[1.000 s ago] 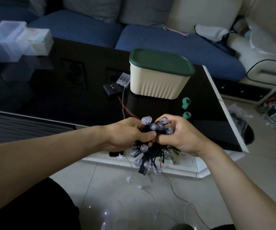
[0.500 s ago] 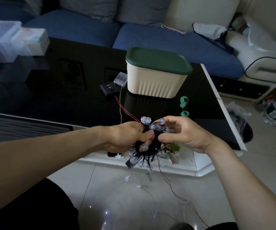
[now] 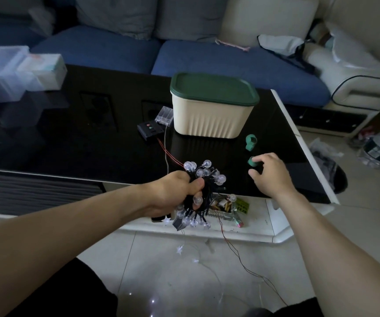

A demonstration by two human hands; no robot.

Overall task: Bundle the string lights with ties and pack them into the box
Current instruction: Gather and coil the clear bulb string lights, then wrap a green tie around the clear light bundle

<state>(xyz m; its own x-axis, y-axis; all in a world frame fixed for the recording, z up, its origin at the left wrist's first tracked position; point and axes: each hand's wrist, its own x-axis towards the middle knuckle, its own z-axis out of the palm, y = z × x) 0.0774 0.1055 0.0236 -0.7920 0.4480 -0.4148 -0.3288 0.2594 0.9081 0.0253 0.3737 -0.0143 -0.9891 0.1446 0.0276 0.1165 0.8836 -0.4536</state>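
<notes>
My left hand (image 3: 173, 193) grips a coiled bundle of black-wired string lights (image 3: 207, 177) with clear round bulbs, held just in front of the black table's near edge. My right hand (image 3: 271, 175) is over the table to the right, its forefinger and thumb pinching a small green tie roll (image 3: 251, 162). A second green tie roll (image 3: 250, 141) lies just beyond it. The cream box (image 3: 209, 120) with its dark green lid (image 3: 212, 88) on stands behind them.
A black battery pack (image 3: 149, 130) and a clear one (image 3: 164, 113) lie left of the box, wires trailing to the floor. Star lights (image 3: 180, 249) lie on the tiles. Clear plastic boxes (image 3: 6, 74) sit far left on the black table (image 3: 70, 145). A sofa is behind.
My right hand let go of the bundle and moved right onto the nearer green tie roll. My left hand now holds the bundle alone.
</notes>
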